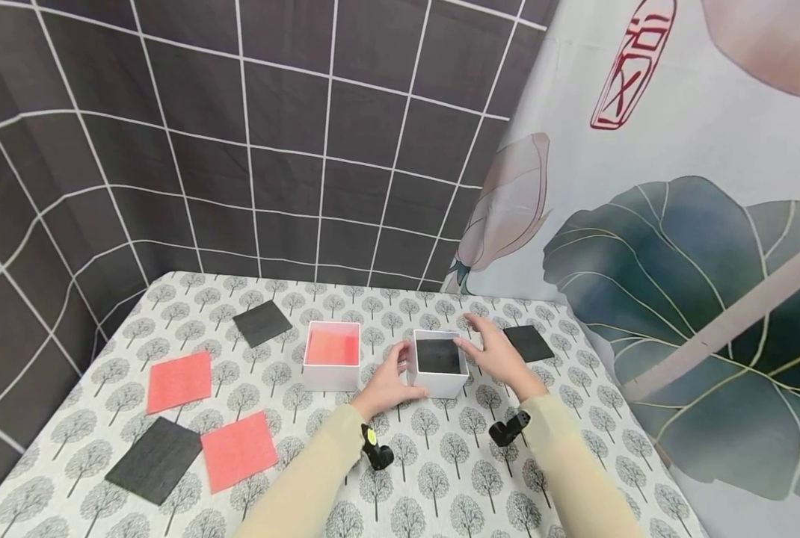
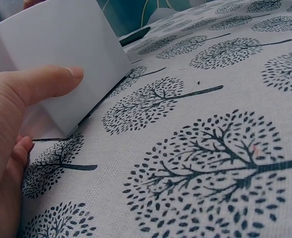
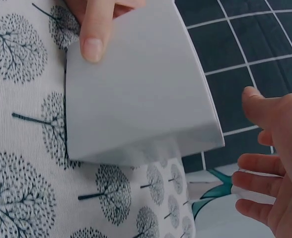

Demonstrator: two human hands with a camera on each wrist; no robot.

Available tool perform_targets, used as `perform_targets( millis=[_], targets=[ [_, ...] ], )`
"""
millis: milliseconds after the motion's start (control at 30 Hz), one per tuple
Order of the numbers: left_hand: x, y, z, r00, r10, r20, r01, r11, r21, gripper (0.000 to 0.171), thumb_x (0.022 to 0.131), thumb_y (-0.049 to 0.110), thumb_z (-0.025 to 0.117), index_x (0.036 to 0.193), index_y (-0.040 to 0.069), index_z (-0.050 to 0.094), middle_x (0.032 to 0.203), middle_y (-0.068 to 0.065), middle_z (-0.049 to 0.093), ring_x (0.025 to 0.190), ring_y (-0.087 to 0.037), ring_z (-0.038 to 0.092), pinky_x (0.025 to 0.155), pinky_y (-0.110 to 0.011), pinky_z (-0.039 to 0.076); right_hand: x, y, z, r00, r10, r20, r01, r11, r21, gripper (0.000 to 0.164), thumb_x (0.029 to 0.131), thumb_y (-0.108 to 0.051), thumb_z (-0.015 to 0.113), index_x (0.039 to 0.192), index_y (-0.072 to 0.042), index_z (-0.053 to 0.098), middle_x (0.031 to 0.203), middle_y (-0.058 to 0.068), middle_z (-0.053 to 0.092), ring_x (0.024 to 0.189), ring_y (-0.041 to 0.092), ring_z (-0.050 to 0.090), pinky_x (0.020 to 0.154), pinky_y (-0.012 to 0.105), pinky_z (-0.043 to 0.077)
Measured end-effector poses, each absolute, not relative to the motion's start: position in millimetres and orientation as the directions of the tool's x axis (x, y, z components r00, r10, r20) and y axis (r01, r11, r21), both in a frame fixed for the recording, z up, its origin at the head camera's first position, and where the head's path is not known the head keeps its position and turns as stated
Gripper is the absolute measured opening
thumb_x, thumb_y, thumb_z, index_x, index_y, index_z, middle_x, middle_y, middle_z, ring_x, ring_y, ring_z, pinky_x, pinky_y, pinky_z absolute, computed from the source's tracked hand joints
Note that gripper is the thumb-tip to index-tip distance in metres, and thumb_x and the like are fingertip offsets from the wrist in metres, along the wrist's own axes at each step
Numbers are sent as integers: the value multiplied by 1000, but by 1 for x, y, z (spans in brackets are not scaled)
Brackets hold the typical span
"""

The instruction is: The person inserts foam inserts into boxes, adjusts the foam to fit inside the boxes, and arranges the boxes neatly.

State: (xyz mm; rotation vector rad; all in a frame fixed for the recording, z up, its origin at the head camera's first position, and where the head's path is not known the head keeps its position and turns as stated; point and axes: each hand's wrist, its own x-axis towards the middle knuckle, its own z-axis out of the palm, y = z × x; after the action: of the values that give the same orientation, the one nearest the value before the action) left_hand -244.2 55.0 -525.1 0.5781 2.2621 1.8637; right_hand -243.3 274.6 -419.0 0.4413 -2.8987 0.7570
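Observation:
In the head view, an open-topped white box (image 1: 438,386) stands on the tree-print cloth, with a black sheet (image 1: 438,357) inside it. My left hand (image 1: 385,387) grips its left side; the left wrist view has the thumb (image 2: 49,85) lying on the front wall and fingers round the corner. Over the box's right rim hovers my right hand (image 1: 497,353), fingers spread and holding nothing. From the right wrist, a gap shows between that hand (image 3: 280,153) and the box wall (image 3: 146,94). Left of both hands sits a second white box (image 1: 331,379), with red material (image 1: 333,347) inside.
Two red squares (image 1: 179,382) and a black square (image 1: 154,459) lie at the left of the table. Another black square (image 1: 262,323) is toward the back, and one more black square (image 1: 529,343) lies beyond the right hand. A dark gridded curtain (image 1: 285,179) hangs behind the table.

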Motion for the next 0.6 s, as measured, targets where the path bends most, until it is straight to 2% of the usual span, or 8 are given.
perform_targets(
  millis=[167,367,600],
  targets=[
    [-245,55,-524,-915,385,123,186,132,974,104,62,20,86,144,8,23,140,-17,37,123,-32,43,104,-34,37,-247,285,-423,-957,-199,213,-279,836,-473,62,92,-37,56,141,-4,35,128,22,48,116,38,47,95,54,41],
    [-246,54,-525,-918,383,107,173,142,975,104,62,20,86,144,10,23,139,-15,38,123,-31,44,104,-34,37,-250,298,-432,-975,-138,172,-207,836,-507,64,92,-40,55,141,-5,34,130,22,45,115,39,46,92,55,43],
    [-246,55,-527,-919,380,102,168,146,975,105,61,23,86,144,11,24,139,-14,39,122,-30,45,104,-34,37,-251,315,-440,-986,-52,159,-122,874,-469,65,91,-39,57,140,-2,34,131,24,44,115,40,45,91,56,42]
  ],
)
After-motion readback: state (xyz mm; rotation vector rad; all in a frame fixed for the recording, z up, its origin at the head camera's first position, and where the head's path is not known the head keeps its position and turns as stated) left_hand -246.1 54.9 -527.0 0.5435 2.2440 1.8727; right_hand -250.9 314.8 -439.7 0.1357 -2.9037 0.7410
